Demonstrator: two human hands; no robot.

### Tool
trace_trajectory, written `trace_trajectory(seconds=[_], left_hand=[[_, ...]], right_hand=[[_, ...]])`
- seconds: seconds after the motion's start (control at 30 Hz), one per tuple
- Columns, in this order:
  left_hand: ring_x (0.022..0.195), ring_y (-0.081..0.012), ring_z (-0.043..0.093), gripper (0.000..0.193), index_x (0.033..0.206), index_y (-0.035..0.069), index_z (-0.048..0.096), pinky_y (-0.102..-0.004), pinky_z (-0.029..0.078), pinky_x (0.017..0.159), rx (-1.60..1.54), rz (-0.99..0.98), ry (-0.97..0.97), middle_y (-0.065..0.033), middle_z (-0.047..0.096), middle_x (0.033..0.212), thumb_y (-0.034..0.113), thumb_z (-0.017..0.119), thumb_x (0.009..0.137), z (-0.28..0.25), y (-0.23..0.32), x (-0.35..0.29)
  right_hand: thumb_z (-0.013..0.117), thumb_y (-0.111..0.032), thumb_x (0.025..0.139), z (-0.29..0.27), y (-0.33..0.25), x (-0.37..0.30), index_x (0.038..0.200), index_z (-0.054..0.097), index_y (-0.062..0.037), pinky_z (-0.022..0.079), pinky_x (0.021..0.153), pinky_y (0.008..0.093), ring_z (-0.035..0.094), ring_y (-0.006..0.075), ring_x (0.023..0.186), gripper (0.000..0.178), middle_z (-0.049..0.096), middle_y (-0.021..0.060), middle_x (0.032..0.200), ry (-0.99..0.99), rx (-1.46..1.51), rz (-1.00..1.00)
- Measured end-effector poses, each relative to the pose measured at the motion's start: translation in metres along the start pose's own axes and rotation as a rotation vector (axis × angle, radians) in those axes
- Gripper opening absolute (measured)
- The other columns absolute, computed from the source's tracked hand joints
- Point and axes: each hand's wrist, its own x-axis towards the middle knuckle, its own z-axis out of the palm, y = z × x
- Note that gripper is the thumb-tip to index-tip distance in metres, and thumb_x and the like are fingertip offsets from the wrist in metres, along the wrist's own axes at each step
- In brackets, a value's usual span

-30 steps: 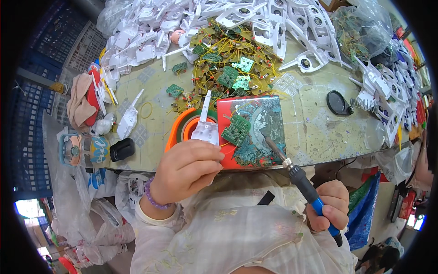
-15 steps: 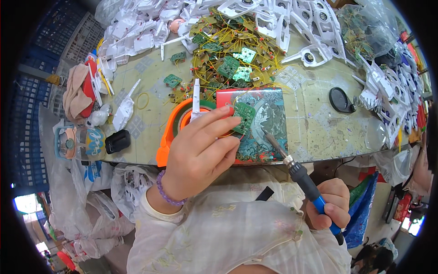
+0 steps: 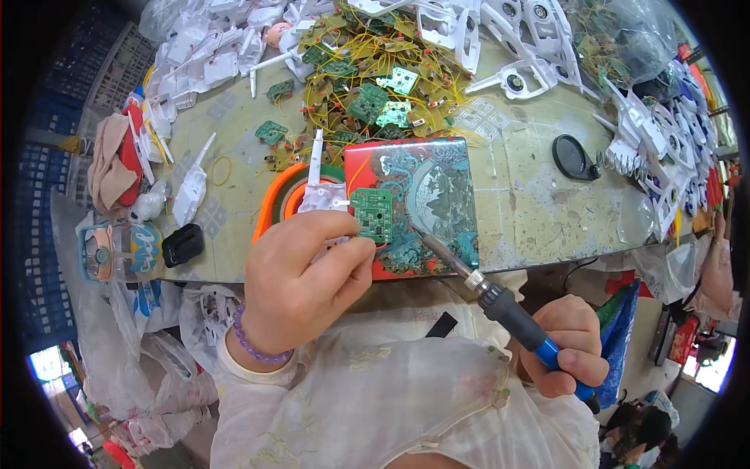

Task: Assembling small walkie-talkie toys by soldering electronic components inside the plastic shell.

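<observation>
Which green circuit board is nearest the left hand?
The green board at the left hand, over the red patterned surface; the other green boards lie farther away, mostly on or beside the wire pile.

The head view looks down over the table.

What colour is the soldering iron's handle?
The handle is black and blue, seen best in the head view.
</observation>
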Motion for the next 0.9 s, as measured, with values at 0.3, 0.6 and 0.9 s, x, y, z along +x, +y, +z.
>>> trace_trajectory(seconds=[0.3, 0.6, 0.9], left_hand=[[0.073, -0.025, 0.059, 0.021, 0.077, 0.004, 0.061, -0.0339, 0.048, 0.064, -0.085, -0.052, -0.017, -0.0068, 0.061, 0.084, -0.004, 0.071, 0.06, 0.003, 0.0, -0.001], [0.071, -0.0246, 0.059, 0.018, 0.076, 0.003, 0.06, -0.033, 0.047, 0.062, -0.12, -0.108, -0.026, -0.0069, 0.061, 0.081, -0.004, 0.069, 0.062, 0.002, -0.003, 0.0], [0.07, -0.0255, 0.059, 0.017, 0.075, 0.002, 0.059, -0.0344, 0.048, 0.061, -0.13, -0.114, -0.072, -0.0076, 0.06, 0.08, -0.003, 0.069, 0.062, -0.001, -0.001, 0.004]], right_hand=[[0.045, -0.038, 0.096, 0.002, 0.002, 0.002, 0.092, 0.046, -0.0064, 0.035, 0.039, 0.0271, 0.047, 0.0157, 0.05, 0.032, 0.052, 0.0047, 0.065, -0.004, 0.038, 0.023], [0.046, -0.038, 0.096, 0.001, 0.002, 0.009, 0.09, 0.046, -0.0066, 0.034, 0.04, 0.0277, 0.046, 0.0159, 0.049, 0.032, 0.052, 0.0048, 0.065, -0.049, 0.045, 0.047], [0.047, -0.037, 0.095, 0.003, 0.006, 0.02, 0.089, 0.046, -0.0065, 0.034, 0.04, 0.0276, 0.046, 0.0156, 0.048, 0.031, 0.052, 0.0043, 0.064, -0.18, 0.075, 0.028]])
